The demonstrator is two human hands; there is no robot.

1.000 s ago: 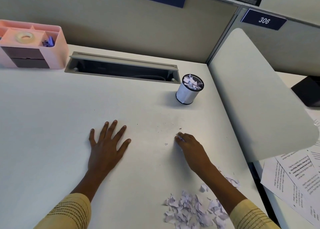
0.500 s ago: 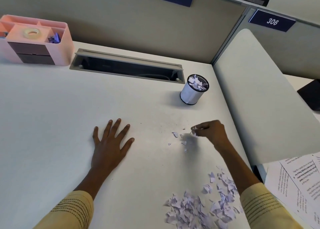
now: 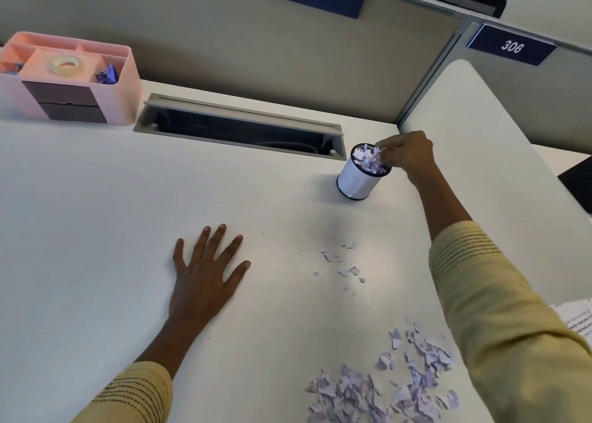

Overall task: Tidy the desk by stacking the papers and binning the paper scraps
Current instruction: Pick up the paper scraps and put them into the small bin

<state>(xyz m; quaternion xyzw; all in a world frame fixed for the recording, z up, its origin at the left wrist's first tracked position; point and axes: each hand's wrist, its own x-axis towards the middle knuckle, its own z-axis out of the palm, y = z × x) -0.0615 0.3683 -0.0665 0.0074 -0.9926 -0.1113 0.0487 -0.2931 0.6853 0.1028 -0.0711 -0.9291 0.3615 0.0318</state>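
While left hand (image 3: 205, 278) lies flat on desk (image 3: 96, 230); right hand (image 3: 405, 155) pinches scraps (image 3: 371, 161)

Both arms wear pale yellow knit sleeves (image 3: 499, 310) (dark dotted stripes near the cuffs); the hands are bare.

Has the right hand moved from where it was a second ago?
Yes. The right hand has gone up the desk from the small scraps to the white bin, its fingers now over the rim.

Right hand (image 3: 407, 155) pinches scraps over the full bin (image 3: 360, 175); left hand (image 3: 205, 272) flat on desk (image 3: 96, 230)
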